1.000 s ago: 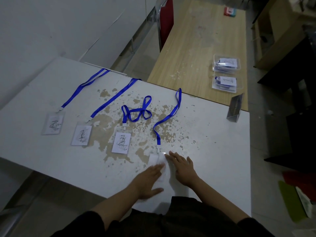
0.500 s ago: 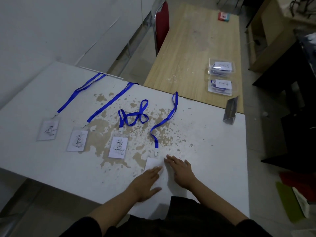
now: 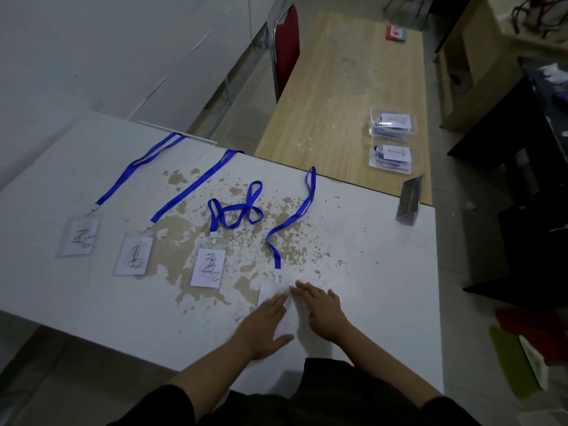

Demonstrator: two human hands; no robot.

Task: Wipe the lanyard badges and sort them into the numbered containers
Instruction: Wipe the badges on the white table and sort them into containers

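White badge (image 3: 272, 295) lies flat under both hands, long axis near-far; left hand (image 3: 264, 325) and right hand (image 3: 319, 312) press it, fingers straight.

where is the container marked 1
In the head view, the container marked 1 sits far right on the wooden table, just nearer than the container marked 2.

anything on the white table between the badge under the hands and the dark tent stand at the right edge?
Head view: nothing but bare white tabletop between the hand-covered badge and dark triangular stand.
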